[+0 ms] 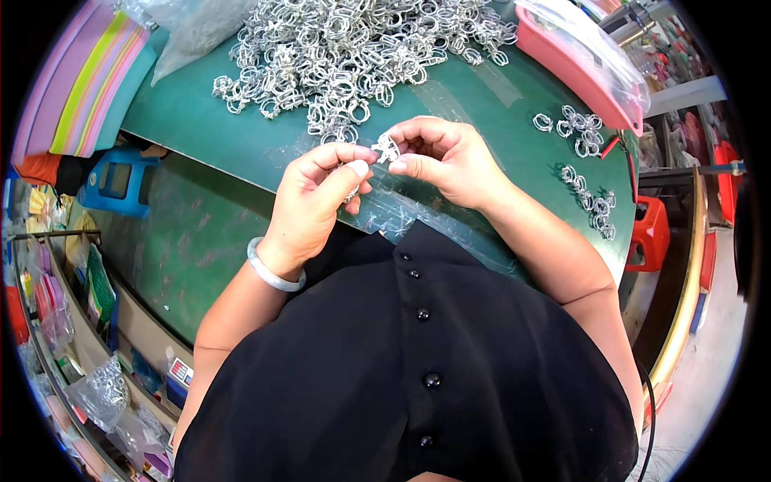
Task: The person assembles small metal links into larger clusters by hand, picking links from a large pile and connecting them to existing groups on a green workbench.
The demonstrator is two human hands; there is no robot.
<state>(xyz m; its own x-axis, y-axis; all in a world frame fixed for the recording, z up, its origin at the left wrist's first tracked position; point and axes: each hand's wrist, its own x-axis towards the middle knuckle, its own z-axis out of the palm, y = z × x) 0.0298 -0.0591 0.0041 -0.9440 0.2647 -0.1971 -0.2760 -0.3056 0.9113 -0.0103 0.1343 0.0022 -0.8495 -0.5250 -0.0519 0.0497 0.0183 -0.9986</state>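
Note:
My right hand (456, 163) pinches a small silver-white openwork metal piece (388, 149) between thumb and fingers, just above the near edge of the green table. Close to its left, the fingertips of my left hand (309, 197) meet or nearly meet the piece. The left fingers are curled, and another small silvery piece (351, 194) shows beneath the thumb; most of it is hidden. A large heap of silver ring-shaped metal pieces (337, 60) spreads beyond both hands, its nearest rings close to my left fingers.
Several loose rings (582, 128) lie on the table's right side, with another small group (590, 201) nearer me. A pink basket (562, 60) holds clear plastic at the far right. Stacked coloured bins (80, 80) stand far left, above a blue stool (120, 181). A red stool (649, 234) is at right.

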